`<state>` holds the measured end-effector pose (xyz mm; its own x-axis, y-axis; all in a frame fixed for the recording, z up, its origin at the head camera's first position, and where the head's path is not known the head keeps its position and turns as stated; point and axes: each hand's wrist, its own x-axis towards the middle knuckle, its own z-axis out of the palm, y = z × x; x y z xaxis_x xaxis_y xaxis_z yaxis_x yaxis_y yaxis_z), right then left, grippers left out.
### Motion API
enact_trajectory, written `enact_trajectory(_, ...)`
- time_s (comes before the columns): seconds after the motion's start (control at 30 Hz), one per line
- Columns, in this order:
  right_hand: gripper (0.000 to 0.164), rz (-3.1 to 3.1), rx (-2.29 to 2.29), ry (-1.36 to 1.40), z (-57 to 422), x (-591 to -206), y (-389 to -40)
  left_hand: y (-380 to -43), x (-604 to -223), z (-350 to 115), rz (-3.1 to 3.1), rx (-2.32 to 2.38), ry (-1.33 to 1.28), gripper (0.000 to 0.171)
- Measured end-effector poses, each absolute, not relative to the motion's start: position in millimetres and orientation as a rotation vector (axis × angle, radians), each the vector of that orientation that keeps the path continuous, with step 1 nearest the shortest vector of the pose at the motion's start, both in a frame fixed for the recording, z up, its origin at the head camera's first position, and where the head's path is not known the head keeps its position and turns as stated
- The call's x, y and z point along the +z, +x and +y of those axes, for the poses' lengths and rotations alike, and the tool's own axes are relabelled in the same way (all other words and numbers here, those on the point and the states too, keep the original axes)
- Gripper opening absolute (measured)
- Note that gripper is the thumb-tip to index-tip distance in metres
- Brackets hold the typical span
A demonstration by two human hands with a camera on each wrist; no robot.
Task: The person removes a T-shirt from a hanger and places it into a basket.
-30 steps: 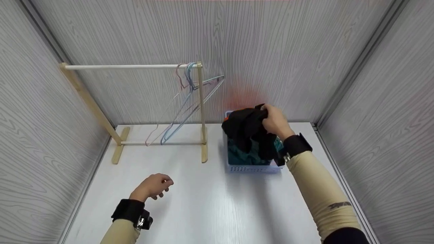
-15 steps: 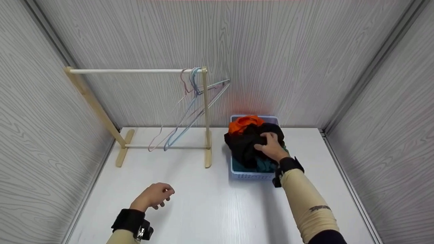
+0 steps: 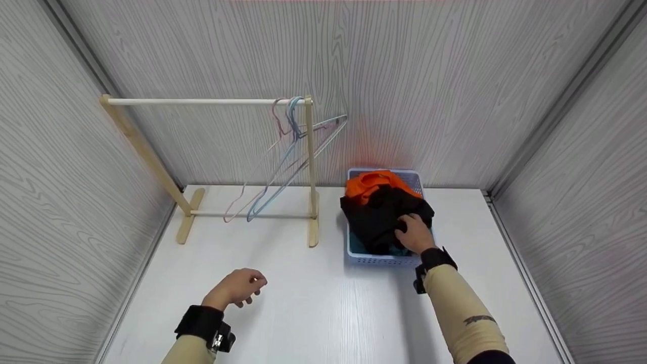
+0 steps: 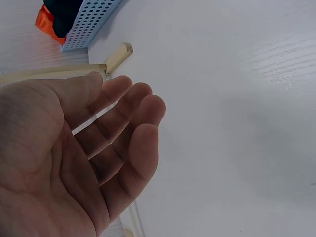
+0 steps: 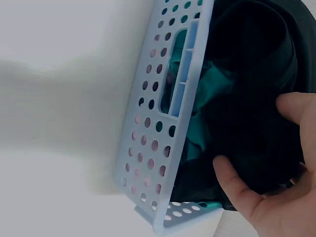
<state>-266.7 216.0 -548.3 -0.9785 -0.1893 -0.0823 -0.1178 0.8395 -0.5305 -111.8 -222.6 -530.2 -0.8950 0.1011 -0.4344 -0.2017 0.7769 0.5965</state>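
Note:
A black garment (image 3: 379,220) lies bunched over an orange garment (image 3: 371,183) and teal cloth (image 5: 215,86) in a light blue perforated basket (image 3: 386,260). My right hand (image 3: 416,235) is on the black garment near the basket's front right corner. In the right wrist view its thumb and a finger stand well apart against the dark cloth, the other fingers mostly out of sight. My left hand (image 3: 239,286) hovers over the front left of the table, fingers loosely bent and holding nothing. The left wrist view shows its bare palm.
Left of the basket stands a wooden rack (image 3: 312,167) with a white top rail (image 3: 202,102). Pink and blue hangers (image 3: 293,121) hang at its right end. Grey wood-grain walls (image 3: 384,76) enclose the white table (image 3: 303,313) at the back and sides.
My right hand has lowered the black garment onto the pile and loosened its grip, drawing nearer the basket's front. The orange garment now shows behind it. The left hand keeps its pose.

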Motion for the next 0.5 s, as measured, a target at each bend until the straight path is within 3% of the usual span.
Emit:
enact_trajectory(0.23,0.049,2.916,-0.738,-0.288,236,-527,-257,-132,-522,-209,2.542,0.881,-0.001,0.025)
enact_trajectory(0.5,0.043,2.956,-0.687,-0.356,246,-500,-243,-148,-514,-196,2.646,0.856,0.067,0.024)
